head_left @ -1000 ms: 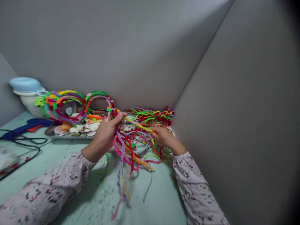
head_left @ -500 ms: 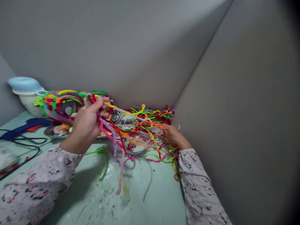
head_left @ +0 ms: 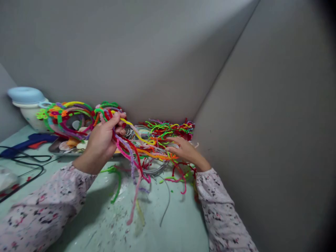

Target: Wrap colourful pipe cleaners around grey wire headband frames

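Note:
My left hand (head_left: 103, 138) is closed around a bunch of fuzzy pipe cleaners (head_left: 131, 150) in red, pink, purple, yellow and orange. Their loose ends fan out to the right and hang down over the table. Over at the right, my right hand (head_left: 185, 150) has its fingers stretched out and apart. It is above a tangled pile of pipe cleaners (head_left: 173, 129) against the wall, close to the orange and yellow ends of the bunch. Whether its fingertips touch those ends I cannot tell.
At the left, pipe-cleaner rings with flowers (head_left: 75, 105) lie over a metal tray (head_left: 59, 150). Behind stands a white cup with a blue lid (head_left: 27, 96). A blue glue gun (head_left: 26, 143) and black cable (head_left: 39, 168) lie nearby. Grey walls (head_left: 157, 52) enclose the pale green table (head_left: 168, 231).
My right hand has moved left and its fingers have spread, where before they pinched at the pile. My left hand has shifted slightly right with the bunch.

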Motion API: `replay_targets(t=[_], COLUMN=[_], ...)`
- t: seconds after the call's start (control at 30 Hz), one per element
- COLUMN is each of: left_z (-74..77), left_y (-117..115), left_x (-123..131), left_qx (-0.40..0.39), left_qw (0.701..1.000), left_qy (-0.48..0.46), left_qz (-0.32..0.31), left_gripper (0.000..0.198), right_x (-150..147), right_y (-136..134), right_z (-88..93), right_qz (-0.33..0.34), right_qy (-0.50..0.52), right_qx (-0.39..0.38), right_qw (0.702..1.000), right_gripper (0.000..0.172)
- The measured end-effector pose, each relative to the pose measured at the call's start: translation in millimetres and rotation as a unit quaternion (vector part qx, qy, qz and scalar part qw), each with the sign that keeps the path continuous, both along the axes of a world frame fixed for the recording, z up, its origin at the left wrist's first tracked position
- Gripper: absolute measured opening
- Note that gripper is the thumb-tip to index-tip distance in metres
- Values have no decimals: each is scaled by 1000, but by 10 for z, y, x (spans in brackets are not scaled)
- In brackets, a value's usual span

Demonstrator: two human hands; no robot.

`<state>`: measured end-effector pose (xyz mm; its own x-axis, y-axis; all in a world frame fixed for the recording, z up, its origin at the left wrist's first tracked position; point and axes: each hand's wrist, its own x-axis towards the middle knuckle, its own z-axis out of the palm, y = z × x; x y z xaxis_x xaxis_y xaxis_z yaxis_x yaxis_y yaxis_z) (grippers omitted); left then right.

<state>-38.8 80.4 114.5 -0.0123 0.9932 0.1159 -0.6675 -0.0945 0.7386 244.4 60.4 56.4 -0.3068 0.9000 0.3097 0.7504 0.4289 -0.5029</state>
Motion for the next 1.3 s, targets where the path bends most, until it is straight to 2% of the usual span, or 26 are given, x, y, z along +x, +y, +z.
replay_targets(t=[0.1, 0.2, 0.37, 0.5, 0.6, 0.77, 0.93, 1.1, 1.17, 1.3], left_z=[-33, -30, 7, -20, -55, -67, -78, -149, -165, -142], left_y=[5, 23, 83, 103, 93, 25, -42, -31, -30, -51], left_x=[20, 5, -63, -58, -19, 65, 137, 171, 182, 183], left_qx=[-18, -20, -6, -18, -12, -46, -60, -70, -77, -69], left_qw=[1000, 1000, 1000, 1000, 1000, 997, 997, 995, 993, 993], left_qy=[3, 4, -20, -7, 7, 43, 43, 76, 89, 94], left_qz=[-8, -16, -7, 9, 19, 42, 26, -3, -8, -3], left_gripper=[11, 10, 17, 13, 7, 6, 3, 6, 7, 7], right_x=[-294, -425, -214, -36, -30, -98, -155, -196, -198, -192], right_y=[-44, -45, 5, 41, 67, 92, 82, 60, 48, 10], right_z=[-77, -174, -109, -37, -43, 2, 91, 109, 109, 131], right_qz=[68, 78, 25, -13, -41, -78, -107, -92, -86, -76], right_qy=[19, 37, 101, 215, 360, 547, 657, 736, 737, 683], right_qx=[-34, -82, -84, -88, -90, -22, -16, -13, -13, -41], right_qw=[997, 993, 991, 973, 928, 833, 746, 670, 670, 726], right_gripper=[27, 31, 39, 37, 35, 21, 22, 20, 17, 19])
